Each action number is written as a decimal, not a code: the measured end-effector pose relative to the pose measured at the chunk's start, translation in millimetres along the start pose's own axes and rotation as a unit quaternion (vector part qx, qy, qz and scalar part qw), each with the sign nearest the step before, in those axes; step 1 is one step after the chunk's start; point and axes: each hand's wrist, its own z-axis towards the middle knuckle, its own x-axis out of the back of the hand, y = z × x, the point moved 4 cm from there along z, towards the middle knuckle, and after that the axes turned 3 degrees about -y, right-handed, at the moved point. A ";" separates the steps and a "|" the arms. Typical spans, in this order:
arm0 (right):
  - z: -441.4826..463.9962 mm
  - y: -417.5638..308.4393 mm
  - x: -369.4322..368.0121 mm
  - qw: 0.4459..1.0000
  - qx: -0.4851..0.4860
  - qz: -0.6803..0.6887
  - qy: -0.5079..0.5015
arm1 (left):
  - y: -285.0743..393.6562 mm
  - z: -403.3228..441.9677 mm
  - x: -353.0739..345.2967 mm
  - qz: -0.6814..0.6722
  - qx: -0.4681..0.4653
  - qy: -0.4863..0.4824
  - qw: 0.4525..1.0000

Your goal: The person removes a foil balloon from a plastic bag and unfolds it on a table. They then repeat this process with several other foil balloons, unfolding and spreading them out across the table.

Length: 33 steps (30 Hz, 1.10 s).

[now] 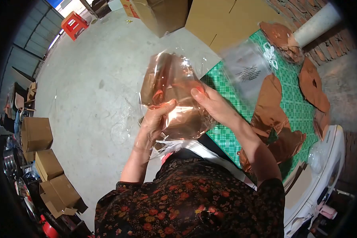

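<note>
A shiny copper-coloured foil piece (pixel 170 75) in a clear plastic bag is held up in front of my body. My left hand (pixel 156 117) grips its lower left side, thumb on top. On its right side my right hand (pixel 208 101) holds it, thumb on the front and fingers hidden behind. To the right, a green checked table surface (pixel 297 87) bears a clear printed plastic bag (pixel 246 71), white strings (pixel 269 55) and flat copper-coloured foil pieces (pixel 269 103).
More copper-coloured pieces (pixel 315 85) lie at the table's right edge, near a pale pipe (pixel 317 25). Large cardboard (pixel 226 20) stands beyond the table. A red stool (pixel 73 25) is at the back left, with cardboard boxes (pixel 37 135) along the left. A white machine (pixel 329 170) is lower right.
</note>
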 end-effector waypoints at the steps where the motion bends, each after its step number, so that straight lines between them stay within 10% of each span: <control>1: 4.5 4.0 5.6 0.999 -0.035 0.004 0.004 | -0.4 1.0 4.9 -0.017 0.012 0.007 1.000; 7: 40.9 24.8 29.6 0.981 -0.029 0.157 0.110 | 17.8 8.8 16.9 -0.034 -0.033 0.055 0.997; 33: 102.9 -20.3 164.3 0.932 0.077 0.086 0.344 | 7.2 -9.6 167.8 0.055 0.002 0.041 0.998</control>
